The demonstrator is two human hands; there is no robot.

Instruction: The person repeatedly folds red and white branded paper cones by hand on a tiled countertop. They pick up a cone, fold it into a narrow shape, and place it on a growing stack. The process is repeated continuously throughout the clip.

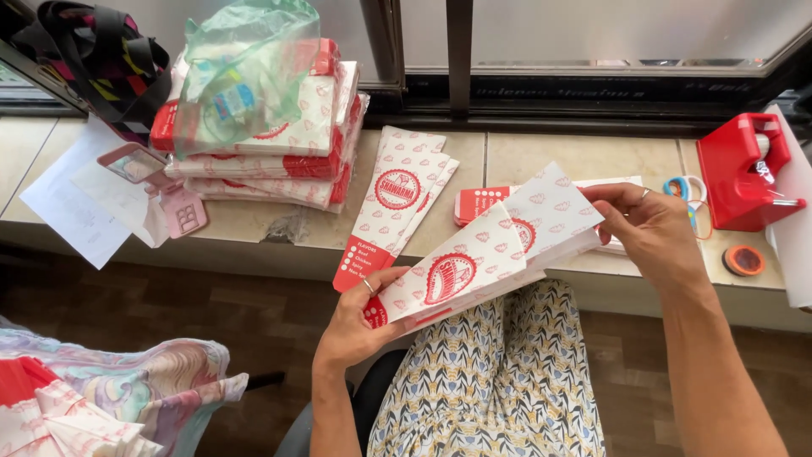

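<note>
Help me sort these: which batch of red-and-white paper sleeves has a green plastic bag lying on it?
The tall stack at back left by the window; the green plastic bag covers its top.

Bag stack [271, 144] lies left on the ledge [584, 156] (tape dispenser [744, 173] far right).

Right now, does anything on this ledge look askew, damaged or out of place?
Nothing looks damaged or spilled. The small pile of white-and-red paper sleeves lying flat on the tiled ledge is fanned unevenly and overhangs its front edge. The tall stack of white-and-red paper sleeves under the green plastic bag is ragged.
</note>
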